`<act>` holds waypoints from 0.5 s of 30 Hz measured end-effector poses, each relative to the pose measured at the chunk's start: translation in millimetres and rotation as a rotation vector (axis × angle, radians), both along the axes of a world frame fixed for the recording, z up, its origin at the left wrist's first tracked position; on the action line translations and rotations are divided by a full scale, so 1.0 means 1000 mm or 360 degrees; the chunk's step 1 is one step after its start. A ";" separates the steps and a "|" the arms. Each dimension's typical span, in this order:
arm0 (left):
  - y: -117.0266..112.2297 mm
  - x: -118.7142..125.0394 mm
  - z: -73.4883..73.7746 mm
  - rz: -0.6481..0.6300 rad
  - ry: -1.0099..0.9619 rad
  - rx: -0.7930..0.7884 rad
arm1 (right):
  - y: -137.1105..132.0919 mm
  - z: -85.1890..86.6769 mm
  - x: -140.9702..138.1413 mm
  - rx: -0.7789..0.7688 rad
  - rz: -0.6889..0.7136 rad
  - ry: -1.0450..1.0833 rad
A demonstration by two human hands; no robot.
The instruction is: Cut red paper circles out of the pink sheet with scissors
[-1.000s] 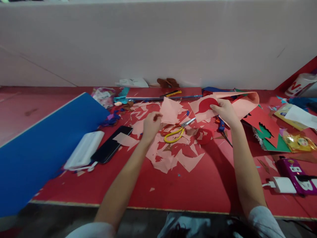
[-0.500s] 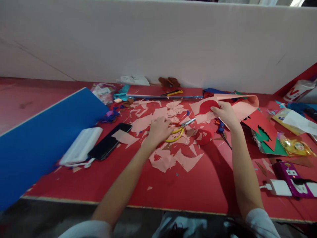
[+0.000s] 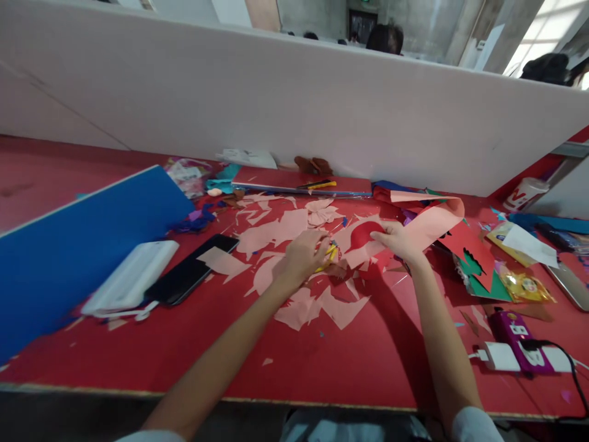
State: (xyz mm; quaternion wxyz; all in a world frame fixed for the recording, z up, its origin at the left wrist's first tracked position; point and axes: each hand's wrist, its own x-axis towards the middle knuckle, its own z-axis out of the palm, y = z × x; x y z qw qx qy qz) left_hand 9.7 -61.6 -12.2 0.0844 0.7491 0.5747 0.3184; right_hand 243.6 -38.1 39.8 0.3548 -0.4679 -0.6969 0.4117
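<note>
Gripping pink paper point(image 3: 427, 226) (red patch point(image 3: 363, 234)) w/ R hand point(image 3: 400, 240), L hand point(image 3: 301, 258) round yellow scissors point(image 3: 329, 258)

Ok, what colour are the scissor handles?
The scissor handles are yellow, shown best in the head view, at the left hand.

White partition point(image 3: 276, 104) behind red worktable point(image 3: 59, 166); concrete wall point(image 3: 322, 15) & bright window point(image 3: 547, 24) beyond, top rt.
</note>
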 end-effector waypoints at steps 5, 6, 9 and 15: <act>-0.007 0.013 -0.003 -0.0343 -0.0729 -0.0325 | -0.016 -0.006 -0.019 -0.0035 0.0290 -0.0121; -0.010 0.016 -0.003 -0.0391 -0.0702 -0.0361 | -0.018 -0.006 -0.020 -0.0045 0.0344 -0.0132; -0.017 0.022 -0.003 -0.0437 -0.0636 -0.0380 | -0.022 -0.006 -0.021 -0.0068 0.0430 -0.0157; -0.022 0.029 -0.002 -0.0457 -0.0718 -0.0456 | -0.024 -0.012 -0.016 -0.0101 0.0331 -0.0111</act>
